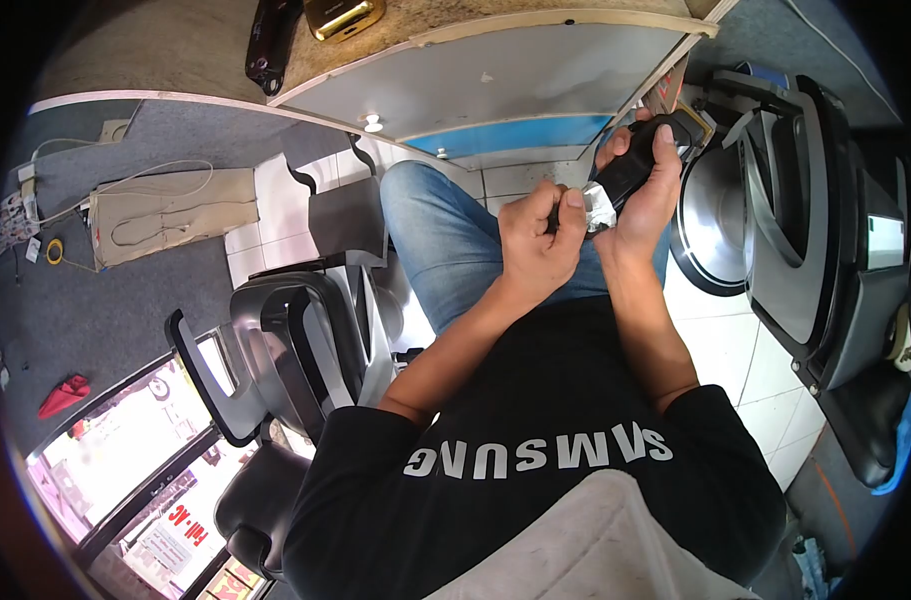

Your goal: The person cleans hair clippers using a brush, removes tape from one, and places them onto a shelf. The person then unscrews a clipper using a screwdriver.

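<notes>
While the left hand (pixel 535 235) pinches a crumpled silvery scrap (pixel 602 208) with fingers closed tight, the right hand (pixel 647 185) wraps its fingers around a black clipper (pixel 647 158), held above the jeans-clad knee (pixel 445 225). Beyond, a tabletop (pixel 155 45) carries a gold object (pixel 343 16).

Lower end of the black device (pixel 643 160) hidden inside the right hand (pixel 647 195), gold object (pixel 343 16) cut by top edge

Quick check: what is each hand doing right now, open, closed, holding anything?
Left hand: closed, fingers pinching the silvery foil-like end of the black oblong device.
Right hand: closed around the black oblong device, holding it.
</notes>
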Motion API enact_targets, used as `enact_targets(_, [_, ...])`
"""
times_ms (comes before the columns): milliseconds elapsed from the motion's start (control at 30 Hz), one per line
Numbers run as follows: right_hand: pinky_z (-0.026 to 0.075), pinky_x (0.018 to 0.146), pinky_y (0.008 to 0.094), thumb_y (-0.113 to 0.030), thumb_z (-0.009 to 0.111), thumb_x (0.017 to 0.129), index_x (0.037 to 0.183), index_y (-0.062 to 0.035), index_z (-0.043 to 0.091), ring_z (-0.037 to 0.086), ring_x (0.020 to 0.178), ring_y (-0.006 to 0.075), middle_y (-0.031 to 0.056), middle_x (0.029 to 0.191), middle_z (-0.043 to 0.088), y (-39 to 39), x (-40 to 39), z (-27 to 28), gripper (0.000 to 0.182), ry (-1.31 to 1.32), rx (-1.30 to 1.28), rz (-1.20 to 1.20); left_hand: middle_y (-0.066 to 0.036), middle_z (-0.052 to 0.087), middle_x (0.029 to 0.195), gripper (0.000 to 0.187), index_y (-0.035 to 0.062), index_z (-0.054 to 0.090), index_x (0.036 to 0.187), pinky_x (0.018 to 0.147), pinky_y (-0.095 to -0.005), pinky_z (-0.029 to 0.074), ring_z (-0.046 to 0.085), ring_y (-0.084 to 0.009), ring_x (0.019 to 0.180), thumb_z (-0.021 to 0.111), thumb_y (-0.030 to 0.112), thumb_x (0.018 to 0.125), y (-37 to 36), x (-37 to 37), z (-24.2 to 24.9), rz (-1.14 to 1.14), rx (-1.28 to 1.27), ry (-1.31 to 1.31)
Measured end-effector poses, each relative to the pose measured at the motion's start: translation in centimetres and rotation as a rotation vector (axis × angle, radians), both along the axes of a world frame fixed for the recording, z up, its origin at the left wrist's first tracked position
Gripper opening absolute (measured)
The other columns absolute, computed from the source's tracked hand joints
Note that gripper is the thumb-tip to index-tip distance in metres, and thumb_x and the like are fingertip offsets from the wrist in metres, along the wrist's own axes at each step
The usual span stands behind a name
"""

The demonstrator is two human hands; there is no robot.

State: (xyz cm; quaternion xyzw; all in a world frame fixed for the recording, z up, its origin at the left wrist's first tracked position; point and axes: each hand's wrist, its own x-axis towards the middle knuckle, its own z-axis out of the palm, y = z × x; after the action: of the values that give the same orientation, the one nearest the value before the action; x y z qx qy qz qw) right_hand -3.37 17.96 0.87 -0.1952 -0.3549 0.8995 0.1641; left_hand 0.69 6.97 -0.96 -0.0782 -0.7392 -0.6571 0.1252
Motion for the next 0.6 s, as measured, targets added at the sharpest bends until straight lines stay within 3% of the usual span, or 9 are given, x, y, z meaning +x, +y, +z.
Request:
enact_targets(167, [0.047, 0.071, 0.0279, -0.035, 0.055, 0.111, 0.127, -0.0024, 0.060, 0.056, 0.078, 0.0143, 0.0069, 0.088, 0.061, 0.5, 0.0, 0.7, 0.037, 0.039, 0.074, 0.005, -0.006, 0.048, 0.056, 0.034, 0.0003, 0.054, 0.077, 0.047, -0.0326, 0.035, 0.043, -0.0121, 0.049, 0.067, 0.013, 0.106, -0.1, 0.8, -0.6, 0.024, -0.008, 0.028])
enact_targets(267, [0.048, 0.072, 0.0279, -0.034, 0.056, 0.111, 0.129, -0.0023, 0.060, 0.057, 0.079, 0.0138, 0.0069, 0.090, 0.062, 0.4, -0.1, 1.2, 0.037, 0.095, 0.267, -0.092, 0.003, 0.050, 0.062, 0.035, -0.0002, 0.056, 0.079, 0.052, -0.0256, 0.037, 0.046, -0.0036, 0.060, 0.062, 0.015, 0.110, -0.6, 0.3, 0.9, -0.003, -0.049, -0.012])
enact_targets(367, [0.047, 0.073, 0.0264, -0.026, 0.062, 0.107, 0.125, -0.0015, 0.062, 0.058, 0.081, 0.0117, 0.0063, 0.091, 0.064, 0.3, -0.8, 1.3, 0.031, 0.163, 0.298, -0.166, -0.008, 0.056, 0.058, 0.031, 0.0002, 0.060, 0.081, 0.050, -0.0295, 0.043, 0.054, -0.0117, 0.052, 0.071, 0.018, 0.104, -0.9, -0.4, 1.1, 0.003, 0.063, -0.025])
enact_targets(400, [0.046, 0.073, 0.0257, -0.023, 0.065, 0.106, 0.123, -0.0011, 0.063, 0.058, 0.082, 0.0107, 0.0060, 0.091, 0.065, 0.3, -0.8, 1.1, 0.028, 0.175, 0.278, -0.180, -0.009, 0.059, 0.059, 0.034, -0.0004, 0.062, 0.083, 0.051, -0.0310, 0.046, 0.057, -0.0151, 0.051, 0.080, 0.024, 0.098, -1.6, -0.4, 1.6, -0.030, -0.094, -0.113])
enact_targets(500, [0.046, 0.074, 0.0256, -0.021, 0.065, 0.106, 0.122, 0.0002, 0.063, 0.058, 0.083, 0.0111, 0.0055, 0.090, 0.065, 0.1, -0.5, 0.6, 0.026, 0.119, 0.337, -0.162, -0.005, 0.070, 0.075, 0.031, -0.0028, 0.068, 0.094, 0.058, -0.0287, 0.050, 0.059, -0.0062, 0.065, 0.085, 0.023, 0.094, -1.8, -0.7, 3.2, -0.137, -0.375, -0.208])
enact_targets(533, [0.046, 0.074, 0.0259, -0.020, 0.065, 0.106, 0.119, 0.0016, 0.062, 0.059, 0.082, 0.0115, 0.0047, 0.089, 0.065, -0.2, -0.5, 0.6, 0.026, 0.131, 0.320, -0.181, -0.007, 0.073, 0.076, 0.036, -0.0039, 0.070, 0.097, 0.058, -0.0286, 0.050, 0.061, -0.0076, 0.064, 0.090, 0.025, 0.089, -1.7, -0.8, 3.1, -0.124, -0.377, -0.211])
enact_targets(600, [0.046, 0.074, 0.0263, -0.020, 0.065, 0.106, 0.119, 0.0020, 0.063, 0.058, 0.082, 0.0112, 0.0044, 0.089, 0.065, -0.1, -0.5, 0.1, 0.025, 0.138, 0.372, -0.170, -0.009, 0.073, 0.074, 0.035, -0.0037, 0.070, 0.097, 0.057, -0.0291, 0.051, 0.063, -0.0092, 0.063, 0.090, 0.024, 0.090, -1.6, -0.8, 3.9, -0.135, -0.415, -0.251])
